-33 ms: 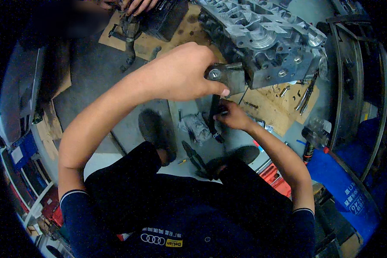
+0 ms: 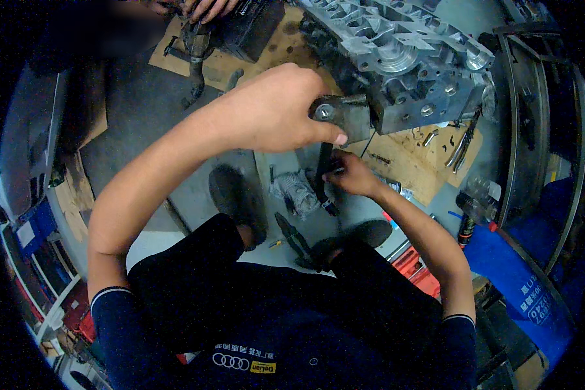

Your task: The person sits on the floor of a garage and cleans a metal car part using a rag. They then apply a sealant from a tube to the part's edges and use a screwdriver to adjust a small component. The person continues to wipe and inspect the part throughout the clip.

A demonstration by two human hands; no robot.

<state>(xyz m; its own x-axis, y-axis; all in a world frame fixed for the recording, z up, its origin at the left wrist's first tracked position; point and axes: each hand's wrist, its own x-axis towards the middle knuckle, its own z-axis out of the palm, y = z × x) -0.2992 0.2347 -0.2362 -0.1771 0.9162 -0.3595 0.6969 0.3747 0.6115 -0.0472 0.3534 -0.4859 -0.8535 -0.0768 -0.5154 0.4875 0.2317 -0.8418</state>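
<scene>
My left hand [image 2: 283, 107] is closed over a grey metal block [image 2: 352, 117] with a round bolt or bore in its near face. The thumb lies along the block's lower edge; the other fingers are hidden behind it. Below the block runs a black bar-like piece [image 2: 324, 162], its lower end close to the floor. Against that black piece, my right hand [image 2: 354, 175] has its fingers pinched together. What they hold is too small and dark to make out. The silvery engine cylinder head [image 2: 396, 52] stands just beyond, to the right of my left hand.
Pliers [image 2: 292, 237] lie between my shoes beside a crumpled plastic bag [image 2: 296, 194]. Cardboard [image 2: 416, 169] at right carries small metal parts and long-handled pliers [image 2: 465, 146]. A red tool case [image 2: 413, 263] is near my right knee. Another person's hand [image 2: 208, 8] works at the far left.
</scene>
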